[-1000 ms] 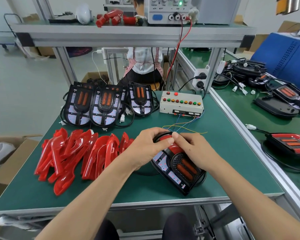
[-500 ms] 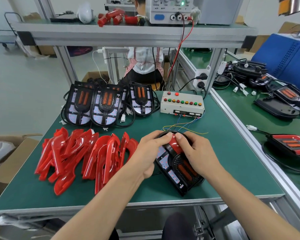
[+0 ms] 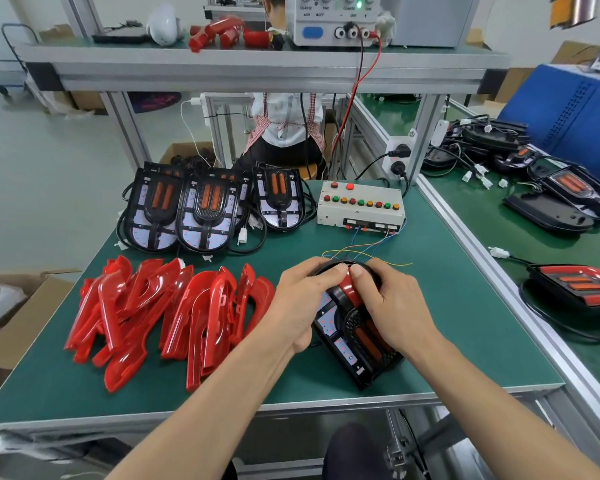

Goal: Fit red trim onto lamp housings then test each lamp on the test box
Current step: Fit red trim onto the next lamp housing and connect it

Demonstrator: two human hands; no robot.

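Observation:
A black lamp housing [image 3: 357, 344] lies on the green mat near the front edge, with a red trim [image 3: 350, 289] on its far curved end. My left hand [image 3: 302, 299] grips the housing's left side, thumb pressing on the trim. My right hand [image 3: 392, 303] curls round the right side, thumb on the same trim beside the left thumb. A pile of several loose red trims [image 3: 167, 313] lies to the left. Bare housings [image 3: 187, 213] stand in a row at the back. The beige test box [image 3: 361, 207] with coloured buttons sits behind the hands.
Thin coloured wires [image 3: 364, 251] run from the test box toward the held housing. A power supply [image 3: 336, 19] sits on the upper shelf. More lamps [image 3: 579, 289] lie on the bench to the right. A cardboard box [image 3: 11, 327] stands left. Another person sits behind the bench.
Both hands slid toward the housing's far end and the thumbs now press side by side on the red trim. The housing stays in about the same spot.

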